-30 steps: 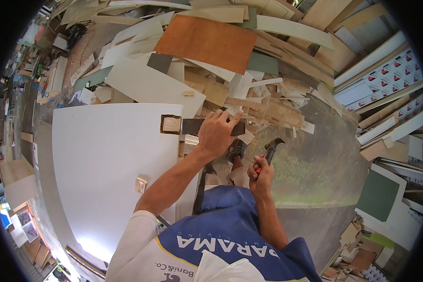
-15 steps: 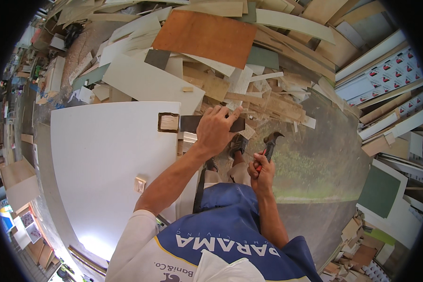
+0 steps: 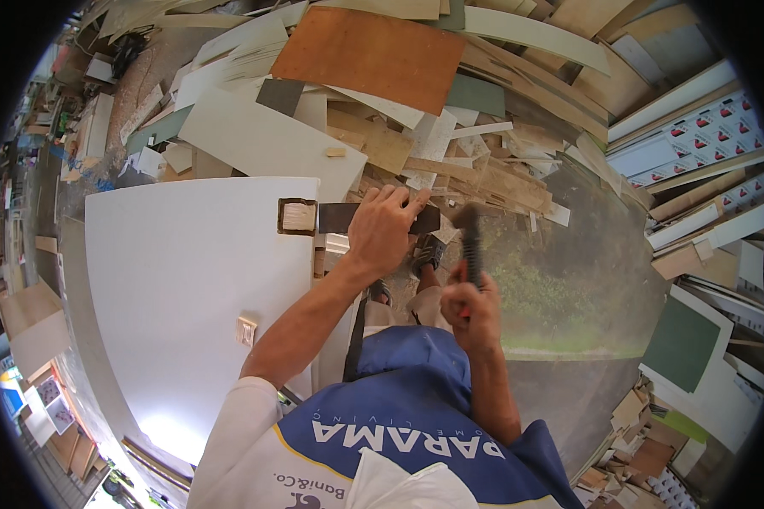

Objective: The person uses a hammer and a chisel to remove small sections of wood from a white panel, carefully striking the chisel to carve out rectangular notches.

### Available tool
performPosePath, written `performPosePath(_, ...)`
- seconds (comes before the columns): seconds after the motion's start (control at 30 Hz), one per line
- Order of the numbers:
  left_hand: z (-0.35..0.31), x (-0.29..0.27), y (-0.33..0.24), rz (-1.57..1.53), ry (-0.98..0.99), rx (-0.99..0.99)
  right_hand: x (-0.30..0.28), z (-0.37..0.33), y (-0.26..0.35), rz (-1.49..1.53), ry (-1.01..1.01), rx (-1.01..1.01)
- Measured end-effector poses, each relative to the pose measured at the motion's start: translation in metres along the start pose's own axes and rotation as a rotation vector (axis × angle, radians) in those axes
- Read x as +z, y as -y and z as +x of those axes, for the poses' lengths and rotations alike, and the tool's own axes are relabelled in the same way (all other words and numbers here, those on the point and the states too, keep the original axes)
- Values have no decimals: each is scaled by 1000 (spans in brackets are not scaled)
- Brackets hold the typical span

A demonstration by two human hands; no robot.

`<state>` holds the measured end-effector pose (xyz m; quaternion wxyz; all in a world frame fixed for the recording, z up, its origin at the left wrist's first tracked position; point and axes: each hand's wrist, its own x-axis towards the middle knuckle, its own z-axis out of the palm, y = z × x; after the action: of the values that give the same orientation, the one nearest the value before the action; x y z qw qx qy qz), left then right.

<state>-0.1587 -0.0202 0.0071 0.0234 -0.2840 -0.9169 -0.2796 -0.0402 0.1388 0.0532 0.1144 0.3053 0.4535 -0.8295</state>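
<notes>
A large white panel (image 3: 187, 280) lies to the left, with a square recess (image 3: 298, 218) near its right edge showing bare wood inside. My left hand (image 3: 379, 231) is closed over a dark flat bar (image 3: 335, 218), whose left end meets the panel's edge beside the recess. In my right hand (image 3: 472, 310) is a claw hammer (image 3: 471, 242) with a black and red handle. Its head is raised, blurred, and close to the bar's right end; I cannot tell whether they touch. Further down the panel sits a small wood-lined opening (image 3: 246, 332).
Heaps of offcuts lie beyond the panel, topped by an orange-brown board (image 3: 369, 58) and a pale board (image 3: 267, 140). Leaning sheets and strips (image 3: 696, 157) crowd the right side. A green panel (image 3: 681, 341) stands there too. My shoe (image 3: 429, 254) shows below the bar.
My right hand has swung the hammer, bringing its head up and leftward toward the bar's right end. My left hand keeps its hold on the bar. The whole view has shifted slightly.
</notes>
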Motion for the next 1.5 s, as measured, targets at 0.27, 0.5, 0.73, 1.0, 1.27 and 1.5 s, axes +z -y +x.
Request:
performPosePath(0.27, 0, 1, 0, -35, -36, -5, 7, -1, -10, -41, 25, 52)
performPosePath(0.5, 3, 2, -1, -51, -38, 10, 25, 10, -22, 132, -274, -221)
performPosePath(0.73, -1, -4, 1, -55, 20, -14, 10, 7, -13, 246, -192, -155)
performPosePath(1.0, 1, -5, 1, -77, 4, -11, 1, 10, -18, 247, -124, -123)
performPosePath(1.27, 0, -1, 7, -60, 12, -4, 13, 4, -25, 117, -142, 2)
performPosePath(1.5, 0, -8, 11, -62, 57, -28, 25, -3, -46, 106, 54, 103)
